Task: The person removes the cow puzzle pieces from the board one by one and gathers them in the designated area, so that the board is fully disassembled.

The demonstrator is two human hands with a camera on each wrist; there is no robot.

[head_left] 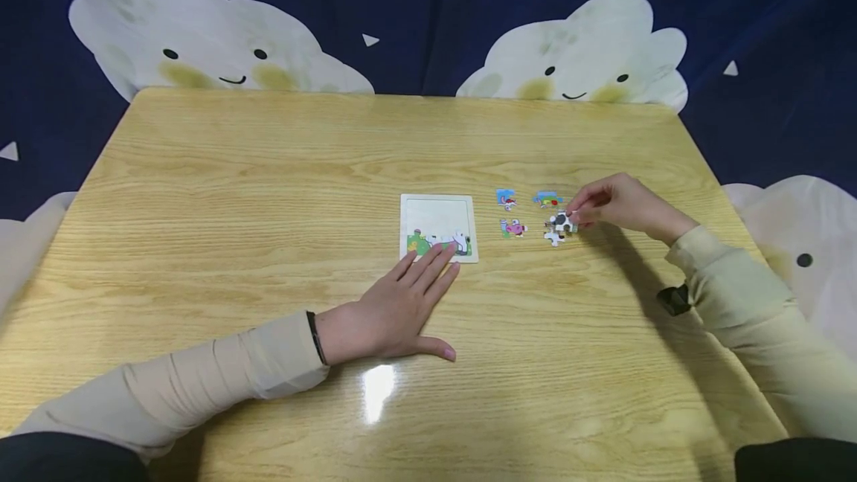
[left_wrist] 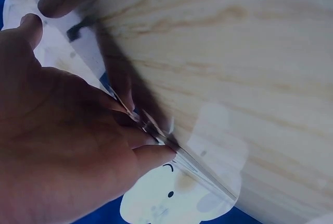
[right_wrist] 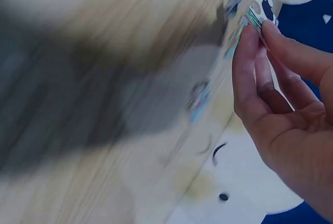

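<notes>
A square puzzle board (head_left: 438, 216) with a pale frame lies on the table, its lower strip filled with green and white picture pieces (head_left: 418, 242). My left hand (head_left: 398, 312) lies palm down, its straight fingers resting on the board's near edge. Between thumb and fingertips, my right hand (head_left: 623, 205) pinches a black-and-white puzzle piece (right_wrist: 266, 6), just over the table. Beside and beneath it is another white puzzle piece (head_left: 553, 239). Close by lie a pink puzzle piece (head_left: 513, 228), a blue-topped one (head_left: 505, 198) and a blue, green and red one (head_left: 549, 199).
The wood-grain table (head_left: 254, 169) spreads well beyond the board on every side. Behind its far edge hangs a dark blue curtain (head_left: 428, 21) printed with smiling clouds. A dark wrist device (head_left: 673, 300) sits at the right sleeve.
</notes>
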